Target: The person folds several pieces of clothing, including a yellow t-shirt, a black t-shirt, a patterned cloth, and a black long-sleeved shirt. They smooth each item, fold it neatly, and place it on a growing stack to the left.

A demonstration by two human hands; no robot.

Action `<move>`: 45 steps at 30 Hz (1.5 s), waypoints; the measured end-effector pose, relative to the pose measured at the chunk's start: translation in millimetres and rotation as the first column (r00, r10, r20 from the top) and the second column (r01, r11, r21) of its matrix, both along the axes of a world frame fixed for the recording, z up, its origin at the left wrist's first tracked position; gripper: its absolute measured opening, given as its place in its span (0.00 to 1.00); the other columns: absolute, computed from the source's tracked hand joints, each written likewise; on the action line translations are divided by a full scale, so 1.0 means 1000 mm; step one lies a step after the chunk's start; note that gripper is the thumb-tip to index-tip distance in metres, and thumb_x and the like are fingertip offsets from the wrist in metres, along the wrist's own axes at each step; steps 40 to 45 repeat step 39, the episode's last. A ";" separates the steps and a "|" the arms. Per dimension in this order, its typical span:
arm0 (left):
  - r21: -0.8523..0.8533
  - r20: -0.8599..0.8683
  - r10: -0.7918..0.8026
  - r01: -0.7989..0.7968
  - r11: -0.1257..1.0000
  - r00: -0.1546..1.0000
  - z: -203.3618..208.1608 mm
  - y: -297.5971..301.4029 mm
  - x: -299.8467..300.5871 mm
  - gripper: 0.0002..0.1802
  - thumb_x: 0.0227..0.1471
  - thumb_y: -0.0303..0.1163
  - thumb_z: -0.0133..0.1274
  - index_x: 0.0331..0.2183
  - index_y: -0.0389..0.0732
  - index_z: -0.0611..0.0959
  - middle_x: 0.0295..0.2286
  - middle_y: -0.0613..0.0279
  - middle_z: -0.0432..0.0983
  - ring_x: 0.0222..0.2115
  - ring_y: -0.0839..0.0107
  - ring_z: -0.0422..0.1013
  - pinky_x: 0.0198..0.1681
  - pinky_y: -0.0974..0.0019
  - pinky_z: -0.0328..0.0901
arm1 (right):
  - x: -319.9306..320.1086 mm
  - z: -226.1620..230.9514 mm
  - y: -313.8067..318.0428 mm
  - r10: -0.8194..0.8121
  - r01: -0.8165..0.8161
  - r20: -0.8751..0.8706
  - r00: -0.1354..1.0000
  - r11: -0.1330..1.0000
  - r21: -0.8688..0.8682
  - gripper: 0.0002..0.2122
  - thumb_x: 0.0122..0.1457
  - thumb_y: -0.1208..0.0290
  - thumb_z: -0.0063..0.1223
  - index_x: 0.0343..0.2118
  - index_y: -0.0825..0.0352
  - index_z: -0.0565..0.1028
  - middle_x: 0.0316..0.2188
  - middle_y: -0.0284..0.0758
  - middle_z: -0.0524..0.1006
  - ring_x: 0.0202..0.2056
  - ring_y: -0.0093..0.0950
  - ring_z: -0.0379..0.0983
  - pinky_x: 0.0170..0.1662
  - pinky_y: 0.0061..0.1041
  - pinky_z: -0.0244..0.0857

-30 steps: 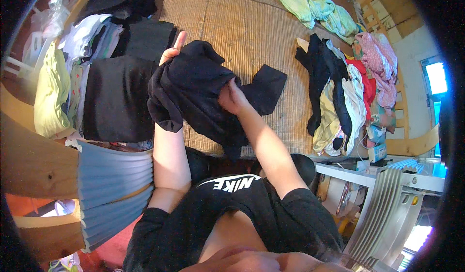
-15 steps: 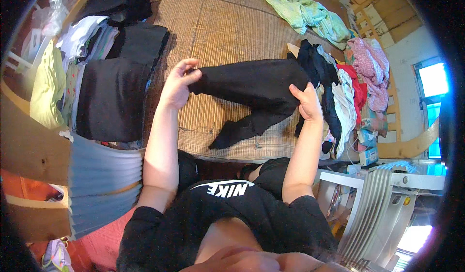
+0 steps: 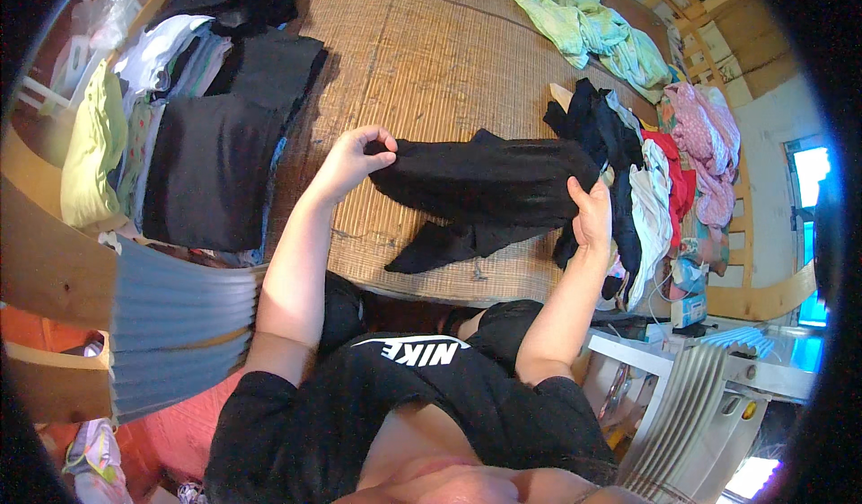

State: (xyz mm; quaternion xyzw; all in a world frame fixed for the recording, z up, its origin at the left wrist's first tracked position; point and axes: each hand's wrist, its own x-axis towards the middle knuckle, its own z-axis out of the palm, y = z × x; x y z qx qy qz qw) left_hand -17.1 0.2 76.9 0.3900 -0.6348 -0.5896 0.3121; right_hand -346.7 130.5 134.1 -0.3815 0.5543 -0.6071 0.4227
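A pair of black leggings [image 3: 485, 181] is stretched sideways between my hands above a woven mat [image 3: 395, 73]. My left hand [image 3: 355, 164] pinches one leg end between thumb and fingers. At the other end my right hand [image 3: 591, 216] grips the wider part, thumb on top and the fingers mostly hidden behind the cloth. The second leg hangs below the held one, its narrow end slanting toward me onto the mat. Just past my right hand lies a loose heap of dark clothes [image 3: 620, 181].
Folded black clothes [image 3: 211, 172] stand stacked at the left beside a yellow garment [image 3: 94, 154] and a white one [image 3: 162, 50]. Rumpled green cloth [image 3: 584, 19] lies at the far right. White, red and pink clothes [image 3: 705, 145] line the right edge, near a wooden rail [image 3: 763, 302].
My left hand has moved a little right and nearer to me; my right hand has also come slightly nearer. The leggings' held part has been drawn into a straighter, narrower strip.
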 end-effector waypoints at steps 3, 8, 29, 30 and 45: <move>0.107 0.065 0.021 -0.028 0.994 0.998 -0.048 0.002 -0.015 0.14 0.44 0.25 0.54 0.37 0.39 0.73 0.32 0.64 0.71 0.35 0.75 0.66 0.36 0.71 0.62 | 0.008 0.001 0.001 0.053 -0.052 0.134 0.990 0.999 -0.015 0.17 0.52 0.80 0.47 0.47 0.69 0.66 0.44 0.34 0.70 0.45 0.27 0.66 0.49 0.26 0.58; 0.774 -0.081 0.120 -0.013 0.633 0.989 -0.103 0.014 -0.035 0.30 0.44 0.41 0.56 0.44 0.30 0.68 0.38 0.46 0.70 0.37 0.60 0.70 0.38 0.60 0.66 | 0.007 -0.007 -0.003 0.202 -0.202 0.221 0.954 0.979 -0.022 0.20 0.51 0.80 0.49 0.49 0.68 0.64 0.46 0.35 0.69 0.46 0.28 0.66 0.50 0.27 0.59; 0.646 -0.663 -0.008 0.577 0.500 0.749 -0.095 0.064 -0.119 0.29 0.47 0.42 0.50 0.48 0.38 0.66 0.46 0.53 0.66 0.46 0.59 0.64 0.52 0.53 0.55 | -0.017 0.003 0.018 0.220 -0.191 0.371 0.902 0.975 -0.113 0.22 0.53 0.70 0.50 0.50 0.71 0.61 0.47 0.39 0.67 0.46 0.32 0.66 0.50 0.31 0.59; 0.659 -0.676 0.065 0.562 0.500 0.734 -0.094 0.062 -0.120 0.28 0.47 0.41 0.50 0.48 0.37 0.67 0.46 0.53 0.66 0.46 0.58 0.64 0.52 0.53 0.55 | -0.018 0.003 0.018 0.214 -0.182 0.390 0.895 0.976 -0.119 0.21 0.53 0.71 0.50 0.50 0.71 0.61 0.46 0.39 0.68 0.46 0.32 0.66 0.50 0.31 0.60; 0.591 -0.458 0.124 0.197 0.782 0.880 -0.066 0.022 -0.104 0.32 0.44 0.47 0.53 0.47 0.37 0.68 0.44 0.53 0.68 0.46 0.59 0.64 0.52 0.52 0.54 | -0.030 0.009 0.018 0.100 -0.097 0.259 0.961 0.995 -0.025 0.21 0.51 0.75 0.51 0.49 0.72 0.62 0.46 0.40 0.68 0.46 0.34 0.67 0.49 0.31 0.60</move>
